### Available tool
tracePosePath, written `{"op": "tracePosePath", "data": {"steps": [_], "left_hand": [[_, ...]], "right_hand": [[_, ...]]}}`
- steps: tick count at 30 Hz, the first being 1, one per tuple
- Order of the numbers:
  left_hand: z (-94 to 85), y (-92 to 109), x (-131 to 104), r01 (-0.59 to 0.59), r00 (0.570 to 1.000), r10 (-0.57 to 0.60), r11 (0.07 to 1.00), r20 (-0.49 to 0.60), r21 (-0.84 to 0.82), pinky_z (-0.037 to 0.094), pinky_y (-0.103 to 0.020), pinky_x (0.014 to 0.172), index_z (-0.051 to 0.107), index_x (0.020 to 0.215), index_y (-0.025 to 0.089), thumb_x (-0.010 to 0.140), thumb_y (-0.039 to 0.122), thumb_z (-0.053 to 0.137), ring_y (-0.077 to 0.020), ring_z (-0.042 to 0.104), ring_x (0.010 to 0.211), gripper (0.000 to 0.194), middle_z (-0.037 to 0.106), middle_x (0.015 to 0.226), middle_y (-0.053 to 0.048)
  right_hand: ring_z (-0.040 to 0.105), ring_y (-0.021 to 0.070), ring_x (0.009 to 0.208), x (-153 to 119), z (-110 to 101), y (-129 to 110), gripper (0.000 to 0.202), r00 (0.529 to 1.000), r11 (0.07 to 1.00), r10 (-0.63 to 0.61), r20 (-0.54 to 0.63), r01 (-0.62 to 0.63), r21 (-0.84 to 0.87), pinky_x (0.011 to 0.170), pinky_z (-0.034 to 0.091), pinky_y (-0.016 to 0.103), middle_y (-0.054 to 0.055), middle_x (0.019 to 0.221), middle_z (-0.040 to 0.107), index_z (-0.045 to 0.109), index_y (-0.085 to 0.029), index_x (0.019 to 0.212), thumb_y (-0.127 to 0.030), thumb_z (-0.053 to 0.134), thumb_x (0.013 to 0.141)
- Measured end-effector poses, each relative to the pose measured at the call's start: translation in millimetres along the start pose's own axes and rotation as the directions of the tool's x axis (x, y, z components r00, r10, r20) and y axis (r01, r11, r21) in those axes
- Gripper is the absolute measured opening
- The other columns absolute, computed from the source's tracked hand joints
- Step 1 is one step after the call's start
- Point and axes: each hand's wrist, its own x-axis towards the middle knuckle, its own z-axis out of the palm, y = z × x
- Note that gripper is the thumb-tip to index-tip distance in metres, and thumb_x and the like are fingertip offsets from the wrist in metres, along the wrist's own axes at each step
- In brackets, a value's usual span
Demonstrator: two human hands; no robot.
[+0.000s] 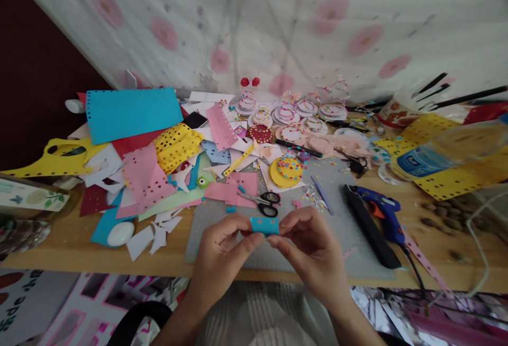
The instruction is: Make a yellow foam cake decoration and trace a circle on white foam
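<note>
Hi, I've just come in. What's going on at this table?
A person is holding a small blue piece between the fingertips of the left hand and right hand, above a grey mat. Scissors lie just beyond the hands, unheld. A glue gun lies off to the right, and coloured sheets are heaped on the left.

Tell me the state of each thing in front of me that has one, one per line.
Small blue piece, curved, held near both ends
Left hand, pinching its left end
Right hand, pinching its right end
Scissors, lying flat, unheld
Glue gun, lying on its side
Large blue sheet, spread out, holed along its edges
Yellow dotted sheet, rumpled
White scraps, cut, loose
</note>
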Motion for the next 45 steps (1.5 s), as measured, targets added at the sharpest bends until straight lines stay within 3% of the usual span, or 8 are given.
{"op": "tracePosePath", "data": {"steps": [10, 15, 21, 29, 32, 37, 40, 45], "left_hand": [[5.2, 5.2, 5.7, 0.103, 0.994, -0.101, 0.992, 0.031, -0.076, 0.055, -0.021, 0.062, 0.071, 0.079, 0.021, 0.078, 0.029, 0.071, -0.0136, 0.066, 0.068, 0.008, 0.069, 0.073, 0.0], [8.7, 5.8, 4.1, 0.223, 0.974, -0.224, 0.974, -0.019, -0.033, 0.053, -0.02, 0.064, 0.073, 0.078, 0.021, 0.081, 0.031, 0.069, -0.013, 0.065, 0.07, 0.01, 0.071, 0.075, 0.0], [8.9, -2.4, 3.1, 0.284, 0.955, -0.292, 0.952, -0.058, -0.11, 0.052, -0.019, 0.067, 0.073, 0.078, 0.022, 0.076, 0.03, 0.073, -0.013, 0.066, 0.074, 0.008, 0.072, 0.077, 0.0], [8.1, 6.9, 6.9, 0.136, 0.99, -0.137, 0.99, 0.023, 0.036, 0.051, -0.021, 0.073, 0.071, 0.084, 0.021, 0.082, 0.027, 0.067, -0.0142, 0.065, 0.08, 0.007, 0.071, 0.084, -0.001], [6.6, 5.4, 5.5, 0.079, 0.996, -0.082, 0.991, 0.022, 0.112, 0.05, -0.02, 0.072, 0.07, 0.083, 0.021, 0.084, 0.026, 0.066, -0.0136, 0.064, 0.08, 0.007, 0.07, 0.084, -0.001], [5.1, 2.0, 3.8, 0.052, 0.998, -0.056, 0.983, 0.017, 0.175, 0.048, -0.019, 0.067, 0.066, 0.078, 0.019, 0.087, 0.025, 0.06, -0.0124, 0.061, 0.073, 0.012, 0.067, 0.078, 0.0], [4.5, 1.0, 3.7, 0.005, 1.0, -0.008, 0.968, 0.011, 0.249, 0.045, -0.02, 0.064, 0.063, 0.077, 0.019, 0.088, 0.025, 0.058, -0.0117, 0.058, 0.069, 0.013, 0.063, 0.075, 0.001], [1.8, -2.9, 3.6, -0.028, 1.0, 0.022, 0.951, 0.022, 0.308, 0.043, -0.02, 0.066, 0.061, 0.077, 0.019, 0.089, 0.025, 0.056, -0.0118, 0.055, 0.07, 0.014, 0.06, 0.075, 0.001]], "right_hand": [[0.061, 0.0084, 0.062, 3.1, -1.9, -0.6, 0.02, 0.996, 0.994, -0.039, -0.08, 0.031, -0.101, 0.058, 0.054, 0.016, -0.004, 0.071, 0.058, 0.06, -0.022, 0.079, -0.017, 0.078, 0.072], [0.062, 0.0086, 0.065, -1.8, -0.2, 0.1, 0.019, 0.993, 0.993, -0.036, -0.113, 0.022, -0.119, 0.062, 0.055, 0.016, -0.004, 0.073, 0.059, 0.06, -0.022, 0.08, -0.016, 0.077, 0.073], [0.061, 0.0083, 0.063, -0.6, 5.2, -2.1, 0.017, 0.991, 0.996, -0.013, -0.132, 0.001, -0.086, 0.06, 0.054, 0.016, -0.004, 0.071, 0.06, 0.06, -0.021, 0.078, -0.016, 0.076, 0.073], [0.057, 0.0074, 0.056, 3.1, 4.6, 0.1, 0.023, 0.977, 0.984, 0.17, -0.127, -0.161, 0.081, 0.052, 0.046, 0.016, -0.005, 0.064, 0.057, 0.055, -0.019, 0.07, -0.021, 0.077, 0.072], [0.057, 0.007, 0.056, 3.9, 2.9, 2.8, 0.023, 0.978, 0.974, 0.195, -0.071, -0.184, 0.135, 0.052, 0.045, 0.016, -0.006, 0.063, 0.056, 0.053, -0.02, 0.072, -0.021, 0.076, 0.074], [0.06, 0.0094, 0.068, 4.0, 2.8, 10.3, 0.017, 0.975, 0.966, 0.214, 0.064, -0.22, 0.133, 0.063, 0.049, 0.02, -0.002, 0.079, 0.061, 0.059, -0.022, 0.091, -0.025, 0.071, 0.08], [0.056, 0.0087, 0.061, 4.0, 4.5, 14.8, 0.013, 0.952, 0.951, 0.268, 0.146, -0.286, 0.12, 0.058, 0.046, 0.02, -0.002, 0.069, 0.059, 0.059, -0.019, 0.085, -0.028, 0.069, 0.082], [0.055, 0.008, 0.067, 4.5, 8.0, 19.7, 0.022, 0.97, 0.933, 0.237, 0.05, -0.242, 0.265, 0.062, 0.045, 0.019, -0.004, 0.078, 0.056, 0.055, -0.021, 0.086, -0.025, 0.074, 0.077]]}}
